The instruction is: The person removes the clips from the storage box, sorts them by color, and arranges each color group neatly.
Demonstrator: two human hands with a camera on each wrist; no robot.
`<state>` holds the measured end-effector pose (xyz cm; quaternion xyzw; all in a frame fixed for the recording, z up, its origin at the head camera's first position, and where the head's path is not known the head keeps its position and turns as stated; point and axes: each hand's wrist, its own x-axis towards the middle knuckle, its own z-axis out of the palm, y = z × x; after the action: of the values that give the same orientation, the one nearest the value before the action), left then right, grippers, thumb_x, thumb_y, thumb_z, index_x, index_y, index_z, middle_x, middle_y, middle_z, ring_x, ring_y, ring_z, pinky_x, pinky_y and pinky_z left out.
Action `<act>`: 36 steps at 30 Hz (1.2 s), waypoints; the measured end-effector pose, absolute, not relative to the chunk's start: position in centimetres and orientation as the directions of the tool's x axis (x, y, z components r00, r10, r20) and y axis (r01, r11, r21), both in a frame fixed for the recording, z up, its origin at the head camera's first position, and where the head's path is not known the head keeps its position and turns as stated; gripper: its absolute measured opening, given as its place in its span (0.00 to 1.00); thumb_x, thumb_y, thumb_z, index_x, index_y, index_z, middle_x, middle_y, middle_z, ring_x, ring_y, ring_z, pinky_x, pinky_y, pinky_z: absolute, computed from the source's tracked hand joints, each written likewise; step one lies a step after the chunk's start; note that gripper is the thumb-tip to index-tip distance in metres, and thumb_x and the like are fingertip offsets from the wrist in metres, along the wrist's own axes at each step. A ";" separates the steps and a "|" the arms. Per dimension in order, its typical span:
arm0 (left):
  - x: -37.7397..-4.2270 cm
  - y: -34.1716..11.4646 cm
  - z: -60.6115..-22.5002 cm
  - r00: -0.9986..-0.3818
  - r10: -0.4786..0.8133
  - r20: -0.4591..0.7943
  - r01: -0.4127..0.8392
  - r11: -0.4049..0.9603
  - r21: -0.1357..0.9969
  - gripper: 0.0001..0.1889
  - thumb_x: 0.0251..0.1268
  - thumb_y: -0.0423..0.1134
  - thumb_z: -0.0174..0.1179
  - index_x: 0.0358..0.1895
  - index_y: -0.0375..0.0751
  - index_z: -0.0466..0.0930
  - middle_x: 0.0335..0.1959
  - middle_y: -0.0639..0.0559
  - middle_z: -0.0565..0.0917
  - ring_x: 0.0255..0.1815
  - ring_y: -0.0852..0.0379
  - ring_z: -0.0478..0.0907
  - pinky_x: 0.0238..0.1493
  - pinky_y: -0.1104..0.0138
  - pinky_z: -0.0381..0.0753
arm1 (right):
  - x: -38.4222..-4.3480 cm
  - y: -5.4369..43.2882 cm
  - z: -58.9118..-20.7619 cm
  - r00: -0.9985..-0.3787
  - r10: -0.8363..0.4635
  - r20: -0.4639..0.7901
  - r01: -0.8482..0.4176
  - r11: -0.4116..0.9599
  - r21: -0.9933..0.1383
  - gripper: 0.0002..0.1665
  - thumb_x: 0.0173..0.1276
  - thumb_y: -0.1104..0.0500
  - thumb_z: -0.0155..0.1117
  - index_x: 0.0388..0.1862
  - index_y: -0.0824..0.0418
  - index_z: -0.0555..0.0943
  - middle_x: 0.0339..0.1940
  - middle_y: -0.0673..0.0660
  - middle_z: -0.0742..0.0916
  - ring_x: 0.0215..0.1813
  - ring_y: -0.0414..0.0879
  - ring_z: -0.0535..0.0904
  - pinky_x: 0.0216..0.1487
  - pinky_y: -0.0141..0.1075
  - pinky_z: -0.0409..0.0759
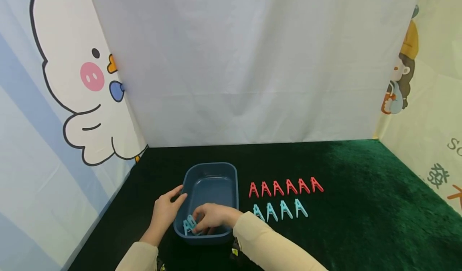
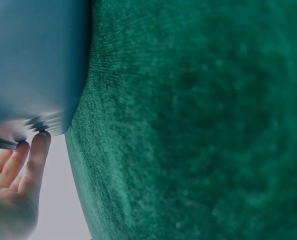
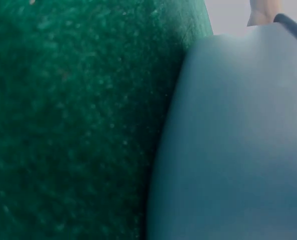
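A dark blue plastic basin [image 1: 216, 191] stands on the green cloth. My left hand [image 1: 165, 210] is at its left side, with the thumb over the rim and fingertips against the outer wall, as the left wrist view shows from low down. Inside the basin, near its front left corner, my right hand [image 1: 213, 217] reaches down with curled fingers and pinches a light blue clothespin [image 1: 191, 220]. Another light blue clothespin [image 1: 186, 227] lies beside it. The right fingertips are partly hidden. Only the basin's outer wall [image 3: 228, 140] fills much of the right wrist view.
Right of the basin, several red clothespins [image 1: 277, 188] form a row on the green cloth [image 1: 361, 207]. A row of light blue clothespins [image 1: 286, 209] lies in front of them, partly behind the right sleeve [image 1: 267, 239]. A white curtain [image 1: 252, 62] hangs behind.
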<state>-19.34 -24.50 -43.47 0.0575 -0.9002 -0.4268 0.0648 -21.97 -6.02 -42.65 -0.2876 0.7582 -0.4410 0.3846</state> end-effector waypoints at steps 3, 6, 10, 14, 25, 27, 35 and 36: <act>-19.4 -24.5 -43.5 -0.985 -0.161 0.070 -0.047 0.624 0.780 0.23 0.68 0.45 0.52 0.64 0.41 0.68 0.59 0.34 0.71 0.27 0.52 0.74 0.23 0.67 0.70 | -22.0 -6.0 -42.8 -0.532 -0.784 -0.321 -0.108 0.438 -0.892 0.10 0.63 0.64 0.61 0.44 0.61 0.76 0.33 0.54 0.81 0.33 0.47 0.79 0.33 0.38 0.79; -19.5 -24.5 -43.5 -0.985 -0.162 0.060 -0.053 0.616 0.786 0.23 0.68 0.44 0.52 0.64 0.41 0.68 0.59 0.33 0.70 0.24 0.56 0.73 0.23 0.67 0.71 | -22.0 -6.0 -42.8 -0.530 -0.784 -0.324 -0.106 0.440 -0.891 0.08 0.63 0.64 0.61 0.42 0.59 0.76 0.32 0.54 0.82 0.32 0.47 0.79 0.33 0.38 0.79; -19.4 -24.5 -43.6 -0.985 -0.159 0.060 -0.051 0.612 0.789 0.23 0.68 0.44 0.52 0.64 0.40 0.68 0.59 0.33 0.70 0.22 0.57 0.72 0.23 0.67 0.71 | -21.8 -6.1 -42.7 -0.533 -0.785 -0.316 -0.122 0.441 -0.889 0.05 0.63 0.64 0.61 0.38 0.59 0.76 0.30 0.53 0.83 0.31 0.47 0.79 0.31 0.37 0.78; -19.4 -24.5 -43.6 -0.985 -0.158 0.062 -0.047 0.606 0.794 0.24 0.67 0.44 0.52 0.64 0.41 0.68 0.58 0.33 0.71 0.15 0.58 0.66 0.19 0.67 0.68 | -21.8 -6.0 -42.7 -0.531 -0.793 -0.298 -0.133 0.425 -0.895 0.05 0.63 0.63 0.61 0.37 0.59 0.76 0.29 0.52 0.84 0.30 0.46 0.79 0.30 0.37 0.78; -19.5 -24.5 -43.7 -0.985 -0.164 0.059 -0.054 0.609 0.791 0.24 0.67 0.46 0.52 0.64 0.42 0.68 0.55 0.36 0.73 0.16 0.58 0.66 0.19 0.68 0.68 | -22.1 -5.1 -41.7 -0.570 -0.798 -0.195 0.015 0.228 -0.974 0.19 0.65 0.63 0.59 0.53 0.60 0.69 0.34 0.60 0.84 0.31 0.49 0.81 0.35 0.42 0.81; -19.5 -24.5 -43.7 -0.985 -0.164 0.060 -0.054 0.612 0.789 0.24 0.67 0.46 0.52 0.64 0.42 0.68 0.55 0.36 0.74 0.17 0.57 0.67 0.20 0.67 0.69 | -22.2 -4.9 -41.3 -0.585 -0.793 -0.172 0.040 0.183 -0.982 0.21 0.64 0.62 0.60 0.56 0.60 0.67 0.36 0.63 0.84 0.31 0.50 0.81 0.37 0.44 0.80; -19.3 -24.6 -43.6 -0.985 -0.158 0.062 -0.052 0.625 0.779 0.24 0.68 0.46 0.52 0.64 0.41 0.67 0.59 0.34 0.71 0.38 0.47 0.77 0.31 0.64 0.76 | -22.5 -3.4 -40.1 -0.648 -0.757 -0.079 0.079 0.037 -0.996 0.27 0.64 0.63 0.60 0.60 0.67 0.64 0.35 0.62 0.82 0.32 0.50 0.81 0.39 0.44 0.80; -19.3 -24.6 -43.6 -0.986 -0.156 0.064 -0.049 0.629 0.776 0.25 0.68 0.47 0.51 0.65 0.41 0.67 0.60 0.33 0.70 0.45 0.45 0.76 0.34 0.63 0.77 | -22.6 -3.2 -40.0 -0.650 -0.756 -0.076 0.083 0.029 -0.996 0.28 0.64 0.64 0.60 0.61 0.68 0.63 0.35 0.62 0.81 0.33 0.50 0.81 0.39 0.43 0.80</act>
<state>-19.31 -24.58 -43.56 0.0569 -0.9003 -0.4270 0.0624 -22.57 -3.15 -39.99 -0.2633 0.6392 -0.6453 0.3250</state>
